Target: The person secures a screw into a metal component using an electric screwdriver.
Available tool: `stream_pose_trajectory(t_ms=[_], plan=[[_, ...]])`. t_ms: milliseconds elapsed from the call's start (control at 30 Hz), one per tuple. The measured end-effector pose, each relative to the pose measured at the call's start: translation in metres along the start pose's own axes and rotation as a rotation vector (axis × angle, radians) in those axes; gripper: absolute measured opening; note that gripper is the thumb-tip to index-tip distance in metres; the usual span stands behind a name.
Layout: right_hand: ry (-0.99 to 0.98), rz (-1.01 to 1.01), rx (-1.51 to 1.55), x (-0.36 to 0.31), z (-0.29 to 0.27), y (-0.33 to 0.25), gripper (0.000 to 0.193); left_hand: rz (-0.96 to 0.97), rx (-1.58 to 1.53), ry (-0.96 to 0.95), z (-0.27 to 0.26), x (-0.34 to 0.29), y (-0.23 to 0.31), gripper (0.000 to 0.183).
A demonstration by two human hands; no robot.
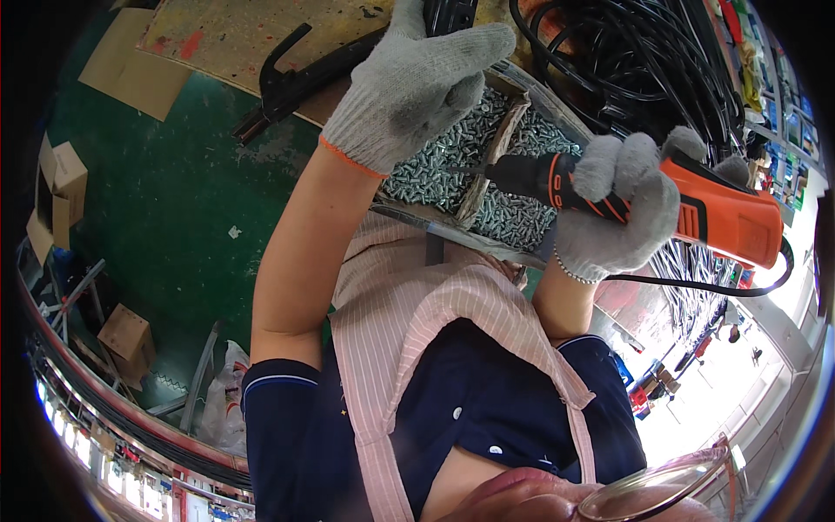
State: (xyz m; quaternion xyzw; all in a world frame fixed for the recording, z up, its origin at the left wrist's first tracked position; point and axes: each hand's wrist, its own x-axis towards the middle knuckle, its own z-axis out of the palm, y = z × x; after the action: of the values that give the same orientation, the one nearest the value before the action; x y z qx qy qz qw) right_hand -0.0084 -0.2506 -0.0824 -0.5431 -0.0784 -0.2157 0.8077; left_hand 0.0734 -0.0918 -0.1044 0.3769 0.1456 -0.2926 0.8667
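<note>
My right hand (pixel 622 204), in a grey knitted glove, is wrapped round an orange and black corded electric screwdriver (pixel 726 209). Its thin bit points left across a divided tray (pixel 496 246) filled with small silver screws (pixel 435 174). Above the tray's left part, my left hand (pixel 409 96) wears a matching glove with an orange cuff. One finger reaches toward the top edge and another digit stretches right, while the other fingers curl under; what they hold, if anything, is hidden. Black metal parts (pixel 322 78) lie beside and behind this hand.
Coils of black cable (pixel 635 61) lie beyond the tray at the right. A worn, paint-marked tabletop (pixel 235 35) extends at the far left. Cardboard boxes (pixel 128 339) and a plastic bag (pixel 224 400) stand on the green floor. The screwdriver's cord (pixel 696 285) loops below my right hand.
</note>
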Motion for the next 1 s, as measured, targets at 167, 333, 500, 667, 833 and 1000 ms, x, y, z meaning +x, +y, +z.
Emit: stream_pose_trajectory(t_ms=[167, 333, 500, 667, 833, 1000], plan=[[0.173, -0.098, 0.034, 0.013, 0.003, -0.021, 0.035, 0.006, -0.001, 0.042, 0.002, 0.002, -0.001, 0.066], [0.127, -0.066, 0.374, 0.024, 0.000, -0.038, 0.037, 0.062, -0.103, -0.032, 0.000, 0.004, 0.004, 0.063], [0.118, -0.241, 0.378, 0.048, 0.001, -0.057, 0.041, 0.246, 0.095, 0.020, -0.006, 0.012, -0.018, 0.052], [0.004, -0.315, 0.258, 0.064, 0.013, -0.051, 0.034, 0.174, 0.069, 0.006, -0.004, 0.008, -0.017, 0.074], [-0.017, -0.247, 0.262, 0.066, 0.021, -0.035, 0.038, 0.236, -0.024, 0.011, -0.003, 0.007, -0.017, 0.079], [0.050, -0.204, 0.229, 0.058, 0.026, -0.019, 0.042, 0.250, -0.025, -0.017, -0.004, 0.008, -0.016, 0.082]])
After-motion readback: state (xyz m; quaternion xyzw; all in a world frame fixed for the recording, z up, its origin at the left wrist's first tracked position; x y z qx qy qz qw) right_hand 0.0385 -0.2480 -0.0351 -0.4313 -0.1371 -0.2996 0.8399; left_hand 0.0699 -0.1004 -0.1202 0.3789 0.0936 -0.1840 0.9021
